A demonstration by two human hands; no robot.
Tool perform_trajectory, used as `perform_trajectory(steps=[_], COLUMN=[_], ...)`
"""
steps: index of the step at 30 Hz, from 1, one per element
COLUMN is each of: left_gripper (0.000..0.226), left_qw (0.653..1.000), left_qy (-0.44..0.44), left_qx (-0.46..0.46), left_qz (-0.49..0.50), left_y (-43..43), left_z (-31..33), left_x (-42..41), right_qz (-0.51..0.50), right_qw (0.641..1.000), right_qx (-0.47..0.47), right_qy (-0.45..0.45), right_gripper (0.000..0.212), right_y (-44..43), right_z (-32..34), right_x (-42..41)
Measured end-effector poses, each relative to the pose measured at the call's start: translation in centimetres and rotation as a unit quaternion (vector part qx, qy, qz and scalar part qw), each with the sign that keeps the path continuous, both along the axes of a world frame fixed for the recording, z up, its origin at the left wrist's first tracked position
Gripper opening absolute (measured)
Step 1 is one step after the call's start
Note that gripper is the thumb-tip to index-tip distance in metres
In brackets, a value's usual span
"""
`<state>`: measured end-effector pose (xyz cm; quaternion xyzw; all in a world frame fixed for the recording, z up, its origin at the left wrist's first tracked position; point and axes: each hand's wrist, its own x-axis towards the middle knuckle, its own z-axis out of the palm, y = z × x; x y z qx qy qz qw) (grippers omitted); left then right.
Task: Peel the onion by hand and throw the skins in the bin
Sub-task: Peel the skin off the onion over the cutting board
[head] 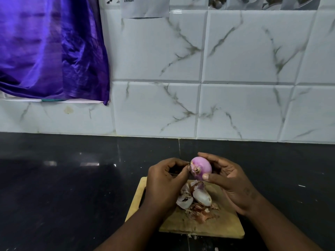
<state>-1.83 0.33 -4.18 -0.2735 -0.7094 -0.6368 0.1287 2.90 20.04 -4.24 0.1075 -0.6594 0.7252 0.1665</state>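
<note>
A purple-pink onion (202, 166) is held above a wooden cutting board (224, 225). My right hand (230, 180) grips it, fingers over the top and thumb under the front. My left hand (165, 183) pinches at the onion's root end with thumb and fingertips. A pile of peeled skins (196, 200), pale and brownish, lies on the board below the onion. No bin is in view.
The board sits on a dark, glossy countertop (72, 187). A white marble-patterned tiled wall (235, 87) rises behind it. A purple cloth (50, 48) hangs at the upper left. Small skin scraps (192, 236) lie off the board's front edge.
</note>
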Motion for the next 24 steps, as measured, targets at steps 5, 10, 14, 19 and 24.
perform_trajectory(steps=[5,10,14,19,24], left_gripper=[0.009,0.013,0.013,0.014,0.014], left_qw=[0.999,0.994,0.986,0.987,0.991], left_qy=[0.031,0.058,0.088,0.08,0.059], left_qx=[-0.019,-0.061,-0.102,-0.104,-0.096], left_qz=[0.024,0.069,0.094,0.087,0.071], left_y=[-0.07,0.03,0.13,0.36,0.34], left_z=[0.08,-0.08,-0.11,-0.14,-0.17], left_x=[0.09,-0.02,0.01,0.09,-0.04], right_qz=[-0.015,-0.004,0.001,0.008,0.024], right_qw=[1.0,1.0,1.0,1.0,1.0], right_qx=[0.006,0.011,0.002,0.004,-0.012], right_qy=[0.006,0.011,0.009,0.005,-0.002], right_gripper=[0.056,0.058,0.059,0.056,0.052], right_y=[-0.15,-0.51,-0.75,-0.47,-0.59], right_z=[0.0,0.14,0.34,0.5,0.7], right_x=[0.05,0.23,0.43,0.56,0.7])
